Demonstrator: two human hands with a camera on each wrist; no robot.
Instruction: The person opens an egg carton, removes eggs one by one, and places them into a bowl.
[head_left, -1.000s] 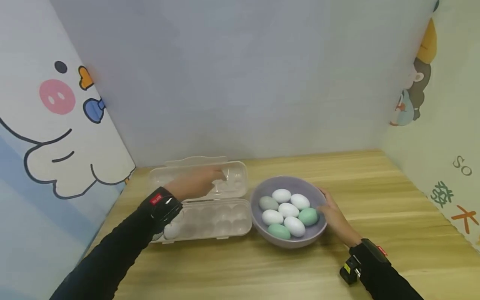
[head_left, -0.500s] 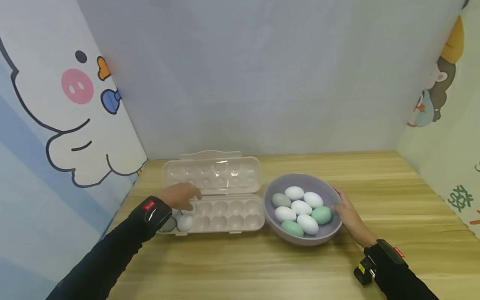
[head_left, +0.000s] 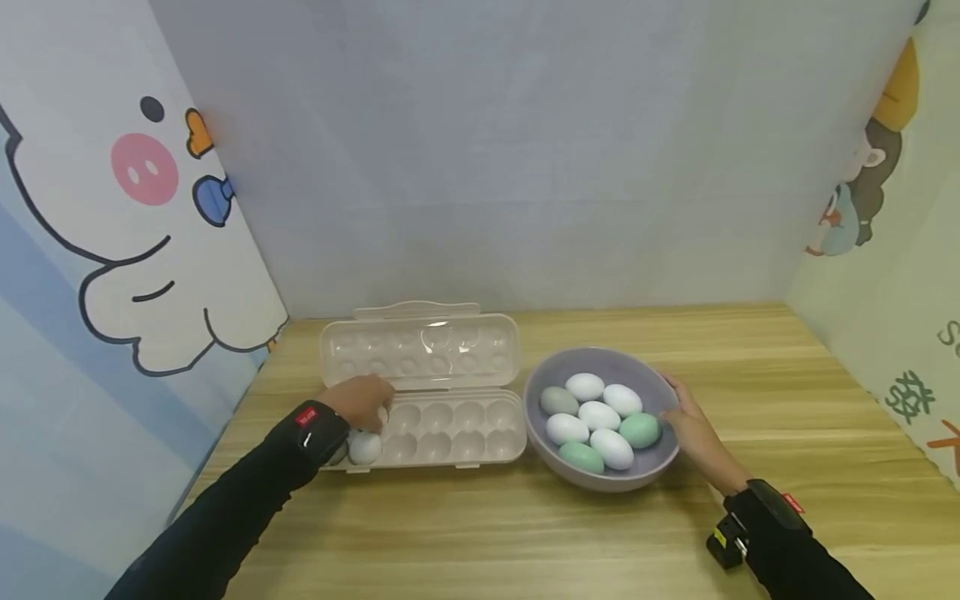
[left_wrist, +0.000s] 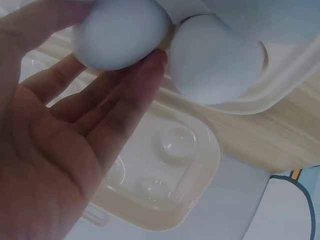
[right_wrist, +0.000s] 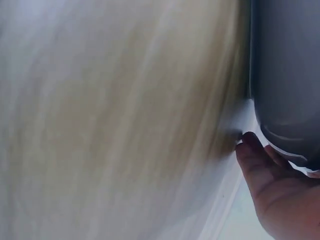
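Head view: you're apparently loading the carton.
Left hand, down from the lid, is pinching an egg (right hand gripping the bowl).

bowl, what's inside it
The bowl holds five white eggs, two green eggs and one gray egg. Whatever might lie directly under them is covered and cannot be seen.

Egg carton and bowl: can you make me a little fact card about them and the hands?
Egg carton: lid open, eggs at its left end, several empty cups
Bowl: purple, showing five white eggs, two green eggs, one grey egg
Left hand: pinches a pale egg at the egg carton
Right hand: grips the bowl's right side
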